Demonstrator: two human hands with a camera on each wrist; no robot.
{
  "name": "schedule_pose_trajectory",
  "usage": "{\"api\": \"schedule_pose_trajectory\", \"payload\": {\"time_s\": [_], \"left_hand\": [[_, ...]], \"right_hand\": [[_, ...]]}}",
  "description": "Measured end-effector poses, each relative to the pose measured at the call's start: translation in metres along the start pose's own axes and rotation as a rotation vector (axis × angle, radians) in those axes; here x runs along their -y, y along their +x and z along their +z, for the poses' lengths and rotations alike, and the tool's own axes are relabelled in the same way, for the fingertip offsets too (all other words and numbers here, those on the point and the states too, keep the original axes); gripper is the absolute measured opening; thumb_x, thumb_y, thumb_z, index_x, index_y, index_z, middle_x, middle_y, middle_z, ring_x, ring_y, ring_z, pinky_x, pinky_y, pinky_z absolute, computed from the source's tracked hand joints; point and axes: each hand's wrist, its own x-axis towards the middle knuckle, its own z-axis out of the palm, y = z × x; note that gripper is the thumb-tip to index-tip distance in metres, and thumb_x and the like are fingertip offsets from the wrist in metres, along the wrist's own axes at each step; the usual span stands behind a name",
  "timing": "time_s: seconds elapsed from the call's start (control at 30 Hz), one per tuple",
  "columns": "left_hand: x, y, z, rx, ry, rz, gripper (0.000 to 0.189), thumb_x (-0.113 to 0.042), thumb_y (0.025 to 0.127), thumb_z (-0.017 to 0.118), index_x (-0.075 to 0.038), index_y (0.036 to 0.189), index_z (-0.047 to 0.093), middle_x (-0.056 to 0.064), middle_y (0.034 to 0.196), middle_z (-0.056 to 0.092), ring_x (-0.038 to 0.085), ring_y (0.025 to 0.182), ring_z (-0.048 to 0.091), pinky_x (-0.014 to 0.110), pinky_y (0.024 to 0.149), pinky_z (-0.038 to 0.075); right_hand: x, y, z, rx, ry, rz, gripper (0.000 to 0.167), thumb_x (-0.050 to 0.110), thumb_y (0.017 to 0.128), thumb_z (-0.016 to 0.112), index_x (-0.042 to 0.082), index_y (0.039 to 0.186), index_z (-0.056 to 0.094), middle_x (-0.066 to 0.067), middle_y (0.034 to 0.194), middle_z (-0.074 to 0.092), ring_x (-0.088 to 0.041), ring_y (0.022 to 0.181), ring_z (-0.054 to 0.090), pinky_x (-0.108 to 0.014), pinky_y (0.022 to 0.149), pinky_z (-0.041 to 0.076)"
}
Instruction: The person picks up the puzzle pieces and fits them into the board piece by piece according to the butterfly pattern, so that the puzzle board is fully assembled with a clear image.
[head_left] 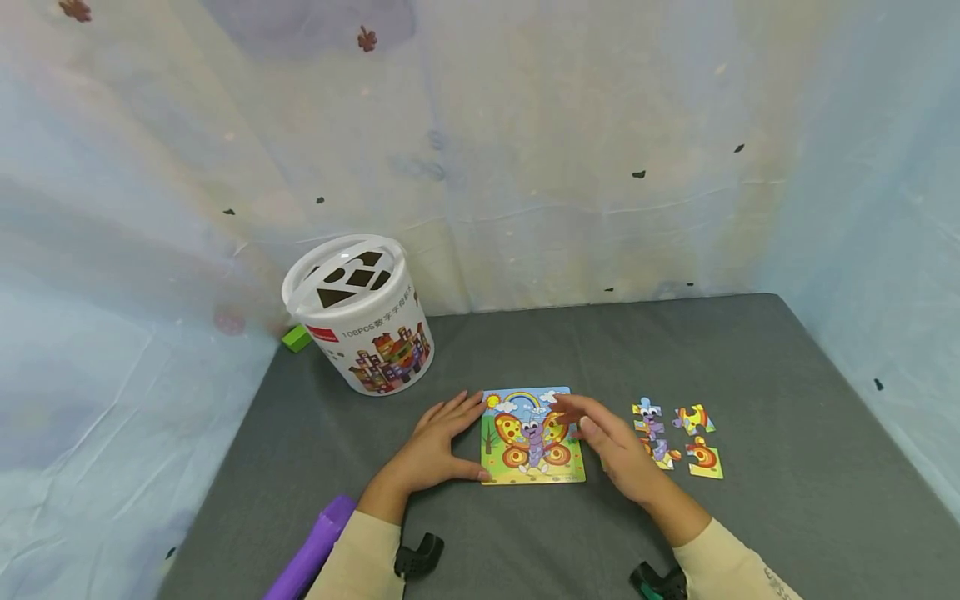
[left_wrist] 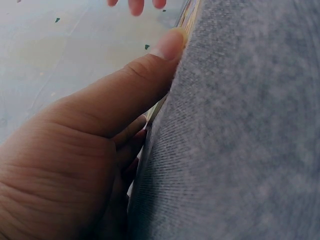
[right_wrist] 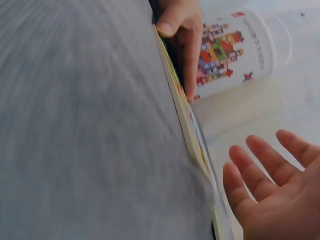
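A square picture puzzle of a purple butterfly under a rainbow lies flat on the grey cloth. My left hand rests at its left side, the fingers fairly straight near the upper corner and the thumb touching the lower corner. Over the right edge hovers my right hand, which covers part of that side. In the right wrist view its fingers are spread and loosely bent, holding nothing, apart from the board. Beyond it lie several loose jigsaw pieces with parts of a like butterfly picture.
A white bucket with a shape-sorter lid stands at the back left, a green block behind it. A purple tube-like object lies beside the left forearm. Sheeting hangs along the back and sides of the grey table.
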Motion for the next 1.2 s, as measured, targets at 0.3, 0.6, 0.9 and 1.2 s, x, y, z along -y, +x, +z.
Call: {"api": "schedule_pose_trajectory", "payload": {"time_s": [0.3, 0.6, 0.9, 1.2], "left_hand": [[0.0, 0.0, 0.001, -0.002, -0.002, -0.006, 0.112, -0.054, 0.081, 0.095, -0.017, 0.171, 0.04, -0.002, 0.177, 0.029, 0.024, 0.165, 0.015, 0.06, 0.128, 0.005], [-0.001, 0.0, -0.001, -0.002, -0.002, -0.003, 0.111, -0.054, 0.082, 0.095, -0.018, 0.171, 0.04, -0.003, 0.177, 0.029, 0.023, 0.165, 0.015, 0.06, 0.128, 0.004], [0.001, 0.0, 0.0, -0.005, 0.008, -0.001, 0.111, -0.056, 0.081, 0.095, -0.019, 0.171, 0.04, -0.003, 0.177, 0.029, 0.023, 0.165, 0.015, 0.06, 0.129, 0.004], [0.0, 0.0, 0.0, -0.002, 0.011, 0.001, 0.111, -0.055, 0.081, 0.095, -0.018, 0.171, 0.041, -0.002, 0.177, 0.029, 0.024, 0.165, 0.015, 0.06, 0.128, 0.005]], "right_hand": [[-0.002, -0.022, -0.036, -0.007, 0.189, 0.013, 0.067, 0.035, 0.12, 0.01, -0.012, 0.162, 0.035, -0.036, 0.149, 0.053, -0.043, 0.133, 0.059, -0.043, 0.103, 0.053], [-0.001, -0.035, -0.062, -0.069, 0.044, 0.034, 0.058, 0.024, 0.119, 0.016, -0.002, 0.165, 0.039, -0.032, 0.145, 0.056, -0.036, 0.128, 0.061, -0.036, 0.099, 0.052], [-0.005, -0.037, -0.064, 0.015, -0.217, 0.257, 0.05, 0.018, 0.108, 0.072, 0.0, 0.153, 0.058, -0.016, 0.143, 0.065, -0.027, 0.127, 0.064, -0.029, 0.099, 0.054], [0.0, -0.037, -0.066, 0.127, -0.528, 0.271, 0.059, 0.022, 0.093, 0.091, 0.003, 0.144, 0.068, -0.009, 0.155, 0.057, -0.037, 0.142, 0.054, -0.047, 0.108, 0.049]]}}
